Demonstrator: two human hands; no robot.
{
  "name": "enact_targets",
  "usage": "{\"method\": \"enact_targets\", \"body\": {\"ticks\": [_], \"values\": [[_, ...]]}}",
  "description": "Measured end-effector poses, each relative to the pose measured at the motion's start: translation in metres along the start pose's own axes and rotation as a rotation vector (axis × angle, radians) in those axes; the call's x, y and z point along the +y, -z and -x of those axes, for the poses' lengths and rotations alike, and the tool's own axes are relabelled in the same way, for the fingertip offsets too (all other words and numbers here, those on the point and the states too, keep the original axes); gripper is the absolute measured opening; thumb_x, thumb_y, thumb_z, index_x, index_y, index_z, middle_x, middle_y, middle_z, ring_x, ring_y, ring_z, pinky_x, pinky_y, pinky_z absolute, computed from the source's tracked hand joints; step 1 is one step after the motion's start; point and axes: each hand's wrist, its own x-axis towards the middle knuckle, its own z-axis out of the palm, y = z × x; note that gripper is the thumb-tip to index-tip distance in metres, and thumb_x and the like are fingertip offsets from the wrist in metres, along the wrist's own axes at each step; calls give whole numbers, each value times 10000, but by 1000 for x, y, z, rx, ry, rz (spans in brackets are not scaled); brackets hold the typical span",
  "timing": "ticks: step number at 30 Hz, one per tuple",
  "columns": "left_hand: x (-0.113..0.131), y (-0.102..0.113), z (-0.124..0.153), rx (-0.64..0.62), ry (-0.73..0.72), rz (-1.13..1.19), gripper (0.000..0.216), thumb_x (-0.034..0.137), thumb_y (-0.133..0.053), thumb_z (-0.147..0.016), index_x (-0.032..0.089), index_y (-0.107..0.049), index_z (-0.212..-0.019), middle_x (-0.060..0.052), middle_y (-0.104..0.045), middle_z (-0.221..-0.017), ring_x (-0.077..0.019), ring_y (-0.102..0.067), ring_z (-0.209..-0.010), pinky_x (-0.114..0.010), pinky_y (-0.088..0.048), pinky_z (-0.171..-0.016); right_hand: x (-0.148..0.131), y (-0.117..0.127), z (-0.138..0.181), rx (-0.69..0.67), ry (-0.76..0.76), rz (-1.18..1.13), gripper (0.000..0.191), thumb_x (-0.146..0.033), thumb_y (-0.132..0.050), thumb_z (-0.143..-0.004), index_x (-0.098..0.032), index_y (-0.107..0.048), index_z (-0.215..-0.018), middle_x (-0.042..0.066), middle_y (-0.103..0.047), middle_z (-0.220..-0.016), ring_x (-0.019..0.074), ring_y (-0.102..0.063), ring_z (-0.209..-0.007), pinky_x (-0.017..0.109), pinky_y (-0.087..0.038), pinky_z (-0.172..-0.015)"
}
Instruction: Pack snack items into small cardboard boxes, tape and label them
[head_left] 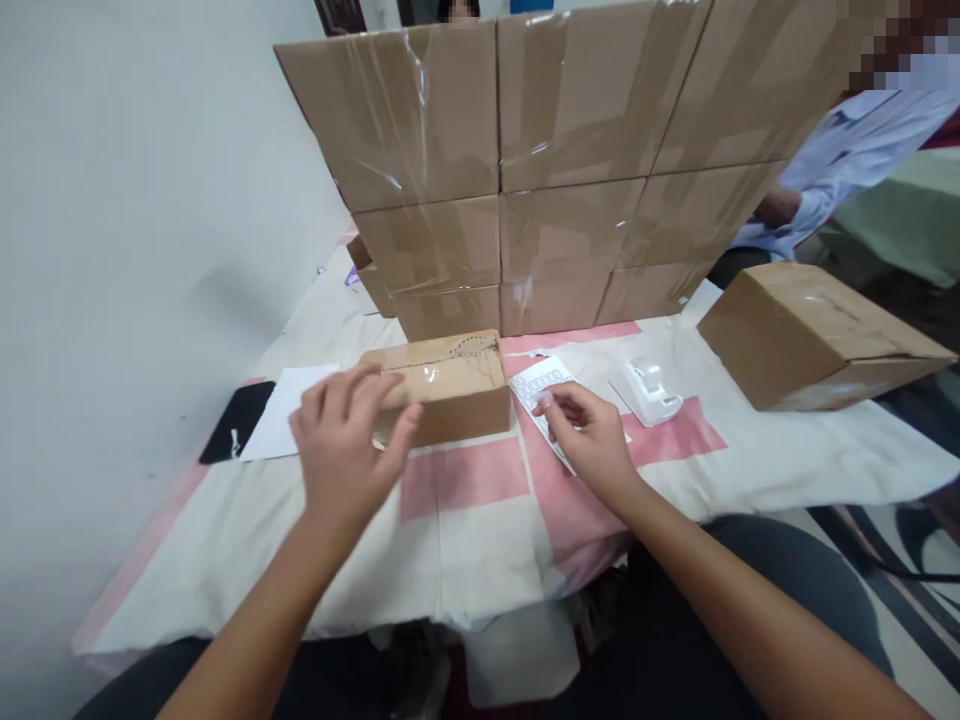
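Note:
My left hand [345,430] is open, thumb and fingers spread, at the left end of a small closed cardboard box [465,405]. Whether it touches the box I cannot tell. A perforated, dashed line and a shiny patch of tape show on the box's top. To the right, my right hand [589,430] is closed in a pinch over a white sheet printed with rows of small outlined shapes [547,372]. What lies between its fingertips is too small to make out. Just beyond that hand, a white tape dispenser [651,392] sits on the cloth.
A tall stack of taped cartons [562,110] stands at the back. A larger carton [817,340] lies to the right. White paper [281,415] and a dark flat object [231,430] lie left, near the wall [135,250]. A person's light sleeve [847,160] shows behind, right.

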Motion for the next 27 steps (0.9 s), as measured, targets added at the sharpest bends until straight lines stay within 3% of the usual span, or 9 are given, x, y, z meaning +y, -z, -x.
{"method": "enact_targets", "body": {"ticks": [2, 5, 11, 18, 27], "values": [[-27, -1, 6, -195, 151, -15, 379, 497, -571, -956, 275, -711, -1230, -99, -624, -1427, -414, -534, -1326, -619, -445, -1020, 10, -3, 1, 20, -119, -45, 234, -396, -621, -912, -175, -654, -979, 51, -722, -850, 104, -562, -556, 233, -451, -513], [-47, -6, 21, -381, 256, 193, 447, 509, -547, -971, 298, -640, -1355, -53, -547, -1521, -337, -528, -1394, -528, -533, -1037, 22, -11, 4, 23, -160, 16, 269, -413, -582, -932, -177, -655, -1037, 62, -731, -882, 117, -569, -572, 250, -466, -537], [-52, -8, 39, -255, 139, 280, 395, 404, -608, -961, 286, -649, -1336, -30, -587, -1484, -254, -589, -1352, -475, -463, -1190, 47, -33, 0, 2, 98, 392, 246, -273, -492, -979, -198, -652, -1150, 73, -741, -1052, 168, -658, -773, 312, -508, -765], [-68, -14, 34, -221, 22, 257, 375, 239, -623, -948, 280, -658, -1319, -45, -615, -1452, -246, -616, -1320, -435, -499, -1151, 82, -48, -16, 34, -35, 148, 185, -345, -477, -1011, -211, -601, -1047, 49, -735, -959, 177, -696, -786, 287, -509, -714], [-65, -20, 39, -173, 21, 262, 408, 172, -614, -937, 260, -649, -1334, -70, -607, -1457, -242, -590, -1347, -447, -454, -1190, 83, -47, -2, 25, -7, 142, 177, -328, -465, -1021, -228, -583, -1107, 55, -725, -980, 168, -678, -751, 292, -521, -697]]}}
